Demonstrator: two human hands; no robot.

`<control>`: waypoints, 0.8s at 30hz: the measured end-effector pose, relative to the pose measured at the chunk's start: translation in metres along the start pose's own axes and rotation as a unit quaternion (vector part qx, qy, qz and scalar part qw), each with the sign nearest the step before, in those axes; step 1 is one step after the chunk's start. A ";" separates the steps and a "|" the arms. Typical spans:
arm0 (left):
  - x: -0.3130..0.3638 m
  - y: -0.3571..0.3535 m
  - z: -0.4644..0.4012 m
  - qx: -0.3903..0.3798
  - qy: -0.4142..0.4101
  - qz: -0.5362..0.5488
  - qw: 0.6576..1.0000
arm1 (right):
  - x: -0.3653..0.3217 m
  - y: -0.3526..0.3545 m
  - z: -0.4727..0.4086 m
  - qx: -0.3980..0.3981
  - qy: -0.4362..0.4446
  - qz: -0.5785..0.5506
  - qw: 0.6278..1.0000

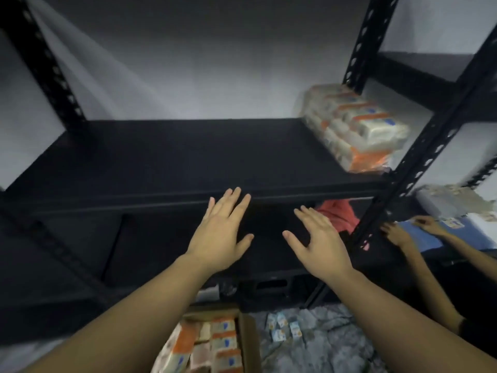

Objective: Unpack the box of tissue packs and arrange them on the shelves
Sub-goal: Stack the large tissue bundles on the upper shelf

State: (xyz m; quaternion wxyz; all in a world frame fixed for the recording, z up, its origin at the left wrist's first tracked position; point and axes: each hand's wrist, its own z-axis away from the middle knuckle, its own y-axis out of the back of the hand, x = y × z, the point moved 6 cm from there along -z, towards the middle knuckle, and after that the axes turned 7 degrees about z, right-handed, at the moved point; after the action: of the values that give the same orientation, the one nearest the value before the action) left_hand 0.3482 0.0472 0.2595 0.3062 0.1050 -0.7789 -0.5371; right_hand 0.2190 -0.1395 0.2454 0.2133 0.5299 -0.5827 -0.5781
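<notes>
While both hands hang bare in front of a black metal shelf, the tissue packs sit in two places.

The left hand [224, 232] and the right hand [318, 240] reach forward side by side, palms down, each grip wide with fingers straight and spread, holding nothing. A stack of tissue packs [357, 127], white with orange bands, lies at the far right end of the shelf [174, 157], against the perforated upright post [419, 162]. Below, near the bottom edge, an open cardboard box [248, 337] on the floor holds more packs [212, 343]. A red cloth [338, 212] shows on the lower shelf level. At right, another person's hands [414, 227] touch a blue item; detail there is blurred.
</notes>
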 end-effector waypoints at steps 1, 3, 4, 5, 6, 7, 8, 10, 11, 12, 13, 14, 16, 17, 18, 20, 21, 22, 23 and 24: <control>-0.004 -0.009 0.017 -0.008 0.020 0.000 1.000 | -0.001 -0.012 0.007 -0.013 0.010 -0.006 1.000; -0.018 -0.029 0.047 -0.041 0.063 0.009 0.997 | -0.002 -0.035 0.022 -0.046 0.023 -0.014 0.999; -0.027 -0.040 0.062 -0.057 0.088 0.014 0.994 | -0.002 -0.048 0.030 -0.066 0.026 -0.017 0.997; -0.037 -0.049 0.078 -0.071 0.110 0.021 0.991 | -0.003 -0.060 0.037 -0.083 0.030 -0.021 0.996; -0.048 -0.058 0.093 -0.083 0.131 0.027 0.988 | -0.005 -0.072 0.044 -0.101 0.029 -0.023 0.994; -0.059 -0.067 0.107 -0.094 0.150 0.033 0.984 | -0.005 -0.086 0.051 -0.118 0.026 -0.029 0.992; -0.073 -0.077 0.122 -0.107 0.171 0.039 0.979 | -0.007 -0.098 0.059 -0.138 0.020 -0.035 0.990; -0.101 -0.098 0.151 -0.125 0.209 0.042 0.969 | -0.011 -0.126 0.075 -0.169 0.011 -0.046 0.985; -0.115 -0.108 0.166 -0.132 0.231 0.044 0.963 | -0.011 -0.142 0.082 -0.183 0.003 -0.049 0.982; -0.127 -0.118 0.181 -0.141 0.254 0.048 0.956 | -0.012 -0.157 0.091 -0.198 -0.005 -0.046 0.979; -0.141 -0.130 0.196 -0.145 0.276 0.060 0.948 | -0.013 -0.173 0.098 -0.203 -0.003 -0.045 0.978; -0.155 -0.143 0.213 -0.151 0.298 0.073 0.940 | -0.016 -0.189 0.107 -0.214 -0.012 -0.046 0.976; -0.164 -0.153 0.232 -0.157 0.323 0.078 0.930 | -0.016 -0.205 0.124 -0.238 -0.037 -0.046 0.970; -0.193 -0.180 0.252 -0.174 0.344 0.092 0.918 | -0.017 -0.246 0.133 -0.253 -0.050 -0.046 0.965; -0.220 -0.205 0.270 -0.188 0.360 0.101 0.908 | -0.019 -0.282 0.141 -0.270 -0.064 -0.042 0.960; -0.221 -0.211 0.281 -0.190 0.365 0.110 0.905 | -0.020 -0.291 0.156 -0.282 -0.071 -0.055 0.955; -0.232 -0.224 0.290 -0.189 0.377 0.116 0.899 | -0.018 -0.314 0.164 -0.279 -0.078 -0.069 0.955; -0.245 -0.239 0.297 -0.193 0.385 0.120 0.895 | -0.020 -0.336 0.170 -0.287 -0.089 -0.070 0.951; -0.259 -0.256 0.305 -0.198 0.392 0.128 0.889 | -0.018 -0.359 0.177 -0.289 -0.098 -0.074 0.949; -0.271 -0.270 0.310 -0.203 0.401 0.133 0.884 | -0.017 -0.378 0.183 -0.300 -0.116 -0.073 0.944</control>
State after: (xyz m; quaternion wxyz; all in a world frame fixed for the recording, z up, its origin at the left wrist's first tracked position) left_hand 0.3349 0.3115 -0.1548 0.6754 0.1422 -0.4706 -0.5498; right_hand 0.2076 0.0441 -0.1325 0.2503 0.4117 -0.3630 -0.7975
